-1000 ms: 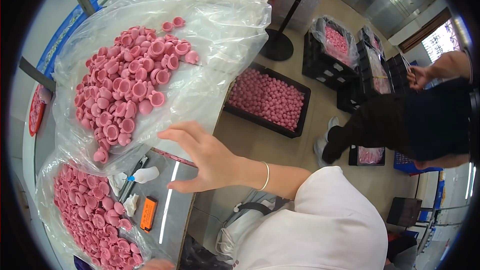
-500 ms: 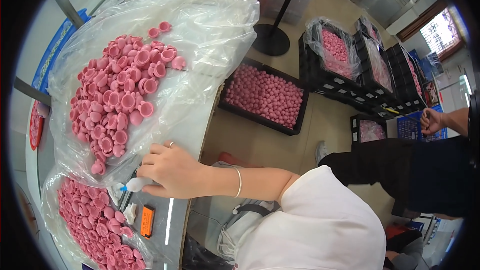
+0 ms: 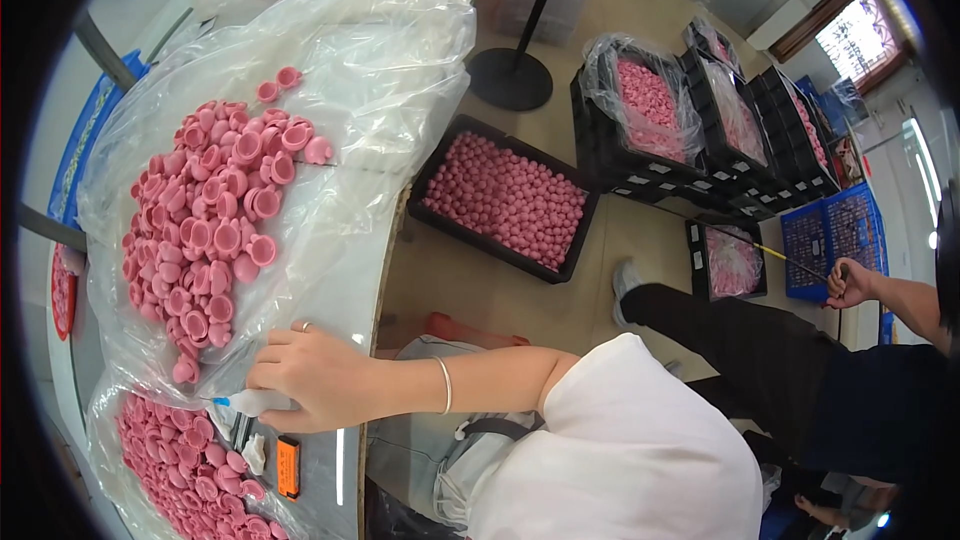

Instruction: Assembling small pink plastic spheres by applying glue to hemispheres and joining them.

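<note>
Your right hand (image 3: 315,380) is curled round a small white bottle (image 3: 262,401) w/ a blue tip (image 3: 221,402), resting on the table (image 3: 345,270) just below the big bag of pink caps (image 3: 215,225). Fingers wrap the body from above, thumb underneath. Left hand isn't in view, so can't tell what it's doing.

Bottle lies nearly flat, long axis running left–right across the pic, nozzle pointing to your left, toward the gap btw the upper bag and the lower bag (image 3: 180,465) of caps. Tip sits just beside the lowest caps but I can't tell if it touches one.

To do this well, imo: keep the grip back on the body, not on the nozzle, so the tip stays visible. Keep your wrist down on the table for steadiness. Squeeze lightly; a soft bottle will likely dump too much. Mind the loose plastic film near the tip. An orange tool (image 3: 288,467) lies near your wrist, clear of the hand.
</note>
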Motion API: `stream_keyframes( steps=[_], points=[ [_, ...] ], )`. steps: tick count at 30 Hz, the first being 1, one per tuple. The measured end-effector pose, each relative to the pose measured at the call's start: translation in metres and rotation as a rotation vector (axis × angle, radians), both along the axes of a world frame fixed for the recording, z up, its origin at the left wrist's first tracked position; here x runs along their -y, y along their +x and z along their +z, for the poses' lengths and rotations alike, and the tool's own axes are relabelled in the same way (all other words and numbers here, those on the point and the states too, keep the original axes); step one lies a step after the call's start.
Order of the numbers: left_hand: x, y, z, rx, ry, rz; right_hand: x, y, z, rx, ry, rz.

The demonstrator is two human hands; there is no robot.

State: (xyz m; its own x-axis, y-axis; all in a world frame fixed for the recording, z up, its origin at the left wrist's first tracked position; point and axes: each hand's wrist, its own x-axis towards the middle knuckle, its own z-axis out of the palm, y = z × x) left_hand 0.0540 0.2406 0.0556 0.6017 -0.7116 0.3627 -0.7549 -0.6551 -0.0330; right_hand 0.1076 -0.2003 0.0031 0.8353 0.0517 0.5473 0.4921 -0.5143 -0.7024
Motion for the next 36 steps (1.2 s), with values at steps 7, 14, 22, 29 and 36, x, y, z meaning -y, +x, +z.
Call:
stream_keyframes(
  steps=[7,14,22,29,36],
  points=[
    [0.101,0.052,0.057,0.226,0.136,0.632,-0.003,-0.002,0.000,-0.016,0.012,0.064],
    [0.037,0.176,-0.006,-0.176,0.139,0.494,-0.001,-0.004,0.000,0.019,0.047,0.058],
    [0.067,0.211,-0.011,-0.408,0.186,0.507,-0.003,-0.003,0.002,0.001,0.035,0.067],
    [0.057,0.218,-0.008,-0.398,-0.165,0.463,0.001,-0.006,0.002,-0.012,0.026,0.050],
    [0.055,0.207,0.000,-0.516,-0.189,0.454,0.001,-0.004,0.005,0.015,0.006,0.055]
  ],
)
